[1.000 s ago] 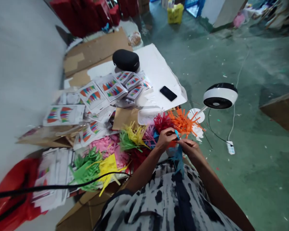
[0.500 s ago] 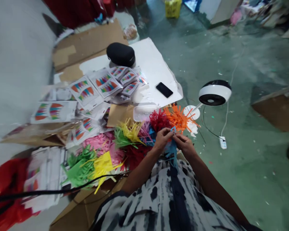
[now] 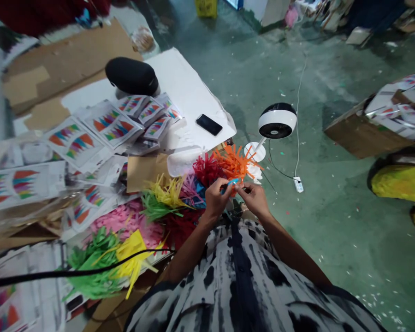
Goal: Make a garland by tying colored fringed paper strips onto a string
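Observation:
My left hand (image 3: 216, 197) and my right hand (image 3: 254, 198) meet in front of my body, fingers pinched together on a small piece of blue tissue paper (image 3: 233, 181). A little orange shows beside the blue, between the fingertips. Just beyond my hands lie an orange paper tassel (image 3: 235, 162) and a red paper tassel (image 3: 207, 169). To the left are pink-purple strips (image 3: 192, 190) and a yellow tassel (image 3: 168, 191). Nearer me rest green fringed paper (image 3: 97, 260), yellow fringed paper (image 3: 134, 253) and pink fringed paper (image 3: 127, 219).
Packaged sets with printed tassel pictures (image 3: 112, 124) are piled on the table's left. Behind them are a black oval case (image 3: 131, 76) and a phone (image 3: 209, 124). A white fan (image 3: 277, 121) stands at right; a filled cardboard box (image 3: 352, 131) sits on the floor. A black cable (image 3: 90, 272) crosses at left.
My view has swung to the right, so the table sits further left. The blue paper hanging below my hands is now drawn up between my fingers, and the hands are turned closer together.

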A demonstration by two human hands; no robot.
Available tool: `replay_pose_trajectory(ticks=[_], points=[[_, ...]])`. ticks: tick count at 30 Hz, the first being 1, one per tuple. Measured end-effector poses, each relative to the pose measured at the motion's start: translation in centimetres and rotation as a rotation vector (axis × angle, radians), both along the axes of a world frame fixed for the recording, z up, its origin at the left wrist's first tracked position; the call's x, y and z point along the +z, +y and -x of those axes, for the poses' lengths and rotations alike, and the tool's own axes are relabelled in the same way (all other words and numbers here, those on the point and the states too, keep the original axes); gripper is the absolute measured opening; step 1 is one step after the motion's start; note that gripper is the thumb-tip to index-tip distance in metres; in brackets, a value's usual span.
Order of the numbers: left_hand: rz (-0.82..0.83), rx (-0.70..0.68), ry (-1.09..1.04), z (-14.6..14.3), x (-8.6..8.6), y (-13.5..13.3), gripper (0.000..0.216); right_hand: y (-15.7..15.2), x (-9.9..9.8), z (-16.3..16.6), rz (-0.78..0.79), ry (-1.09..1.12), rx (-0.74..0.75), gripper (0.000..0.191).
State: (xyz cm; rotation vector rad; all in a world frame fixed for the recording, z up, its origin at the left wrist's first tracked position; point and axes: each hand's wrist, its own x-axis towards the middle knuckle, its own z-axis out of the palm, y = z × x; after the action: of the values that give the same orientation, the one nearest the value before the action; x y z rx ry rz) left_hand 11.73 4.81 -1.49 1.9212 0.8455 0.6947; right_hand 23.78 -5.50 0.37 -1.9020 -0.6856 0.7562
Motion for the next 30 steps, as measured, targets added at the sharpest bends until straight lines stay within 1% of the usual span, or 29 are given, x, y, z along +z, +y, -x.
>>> replay_pose_trajectory(ticks=[5,7,8,10,13,15,17,20,22,27,30], points=[[-0.182,-0.202,0.044,0.7,0.7,0.1,0.019,-0.2,-0.3,-0.3,0.032,0.019,-0.006,0.038],[-0.188,-0.262,0.024,1.0,1.1,0.2,0.019,-0.4,-0.2,-0.4,0.029,0.017,0.01,0.04],[-0.162,-0.281,0.005,1.1,1.2,0.2,0.02,-0.5,-0.1,-0.5,0.022,0.016,0.022,0.042],[-0.074,-0.271,-0.047,1.2,1.3,0.3,0.023,-0.7,0.1,-0.5,0.004,0.018,0.054,0.044],[0.074,-0.188,-0.099,1.0,1.1,0.3,0.031,-1.0,0.2,-0.5,-0.007,0.015,0.102,0.045],[0.167,-0.152,-0.107,1.0,0.7,0.3,0.031,-1.2,0.2,-0.4,-0.006,0.016,0.127,0.046],[0.284,-0.145,-0.117,1.0,0.4,0.3,0.027,-1.4,0.2,-0.3,-0.015,0.015,0.147,0.047],[0.426,-0.155,-0.13,1.0,0.4,0.2,0.032,-1.6,0.2,-0.3,-0.036,-0.002,0.155,0.047],[0.425,-0.165,-0.124,1.1,0.6,0.2,0.029,-1.7,0.3,-0.3,-0.046,-0.011,0.149,0.047],[0.276,-0.176,-0.117,1.0,1.3,-0.3,0.025,-1.9,0.4,-0.3,-0.061,-0.054,0.178,0.044],[0.243,-0.159,-0.101,1.1,1.4,-0.8,0.025,-2.0,0.4,-0.2,-0.068,-0.064,0.188,0.043]])
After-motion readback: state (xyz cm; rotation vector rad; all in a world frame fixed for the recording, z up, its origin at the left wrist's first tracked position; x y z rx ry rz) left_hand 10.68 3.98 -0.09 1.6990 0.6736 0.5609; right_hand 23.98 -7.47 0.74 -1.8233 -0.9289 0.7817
